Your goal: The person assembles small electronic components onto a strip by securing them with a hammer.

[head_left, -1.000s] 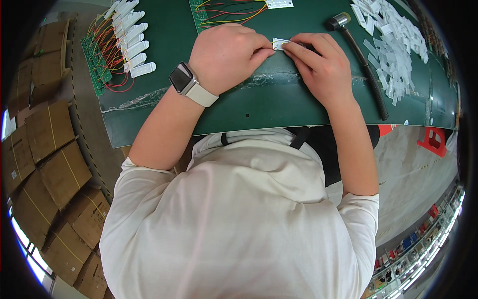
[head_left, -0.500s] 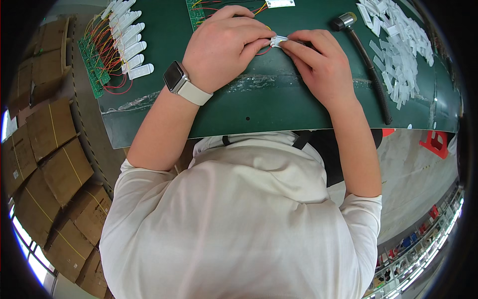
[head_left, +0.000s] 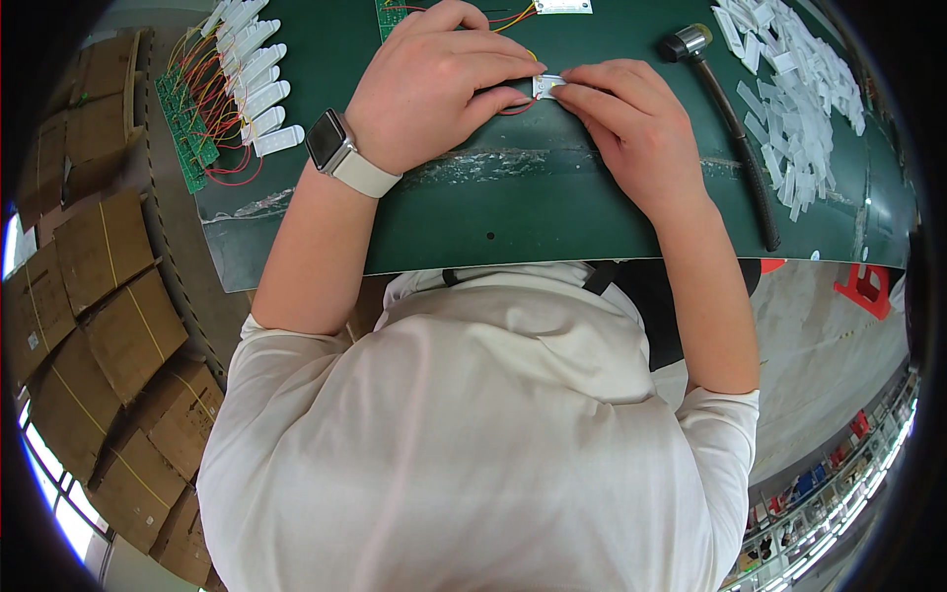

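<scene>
A small white plastic casing [head_left: 544, 87] with red and yellow wires at its left end lies between my two hands, low over the green tabletop. My right hand [head_left: 636, 123] pinches its right end between thumb and fingers. At its left end, the index finger and thumb of my left hand [head_left: 444, 84] grip the edge by the wires, a little apart. A green circuit board [head_left: 391, 18], partly behind my left hand, and another white casing [head_left: 563, 5] with wires sit at the far edge of the view.
On the left lie green circuit boards [head_left: 185, 133] wired to a row of white casings [head_left: 264, 99]. To the right rests a black-handled hammer [head_left: 735, 133], beside a pile of translucent white strips [head_left: 794, 138]. Cardboard boxes [head_left: 104, 242] and a red stool [head_left: 866, 291] stand off the green table [head_left: 552, 222].
The casing has turned to show more of its flat face. My left hand and wrist have shifted slightly left, and its thumb and index finger have spread a bit.
</scene>
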`<state>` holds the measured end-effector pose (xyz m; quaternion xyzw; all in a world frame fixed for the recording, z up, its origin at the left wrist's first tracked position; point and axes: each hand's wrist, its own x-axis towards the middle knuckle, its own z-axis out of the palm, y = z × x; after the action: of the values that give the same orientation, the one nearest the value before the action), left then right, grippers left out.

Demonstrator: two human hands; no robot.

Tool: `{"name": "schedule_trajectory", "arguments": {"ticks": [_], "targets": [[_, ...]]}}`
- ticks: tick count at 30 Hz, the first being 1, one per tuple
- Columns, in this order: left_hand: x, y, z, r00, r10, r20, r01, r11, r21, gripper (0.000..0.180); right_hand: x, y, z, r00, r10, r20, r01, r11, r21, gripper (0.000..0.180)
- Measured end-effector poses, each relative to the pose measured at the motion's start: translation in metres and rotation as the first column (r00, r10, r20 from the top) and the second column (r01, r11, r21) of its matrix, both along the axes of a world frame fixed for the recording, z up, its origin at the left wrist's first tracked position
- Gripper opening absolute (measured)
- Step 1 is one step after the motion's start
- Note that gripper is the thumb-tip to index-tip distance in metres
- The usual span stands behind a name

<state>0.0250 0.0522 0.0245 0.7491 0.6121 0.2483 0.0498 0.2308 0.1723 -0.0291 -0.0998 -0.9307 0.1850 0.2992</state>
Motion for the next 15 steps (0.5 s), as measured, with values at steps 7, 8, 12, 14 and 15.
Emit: {"name": "schedule_trajectory", "arguments": {"ticks": [7,8,12,14,15], "targets": [[0.004,0.005,-0.003,1.000,0.000,-0.016,0.000,1.000,0.018,0.027,0.000,-0.001,0.003,0.999,0.032,-0.003,-0.032,0.999,-0.024,0.027],[0.004,0.005,-0.003,1.000,-0.002,-0.010,0.002,1.000,0.020,0.029,0.000,-0.001,0.003,0.999,0.034,-0.005,-0.034,0.999,-0.026,0.028],[-0.001,0.006,-0.017,0.999,-0.029,-0.017,0.031,0.994,0.110,0.033,-0.001,0.000,0.004,0.999,0.041,-0.005,-0.041,0.999,-0.027,0.028],[0.003,0.006,-0.009,1.000,-0.009,-0.029,0.011,0.998,0.067,0.034,0.000,0.000,0.002,0.999,0.035,-0.011,-0.036,0.999,-0.023,0.028],[0.004,0.006,-0.007,0.999,0.011,-0.042,-0.010,1.000,0.022,0.035,0.000,0.000,0.001,0.999,0.036,-0.011,-0.036,0.999,-0.021,0.028]]}}
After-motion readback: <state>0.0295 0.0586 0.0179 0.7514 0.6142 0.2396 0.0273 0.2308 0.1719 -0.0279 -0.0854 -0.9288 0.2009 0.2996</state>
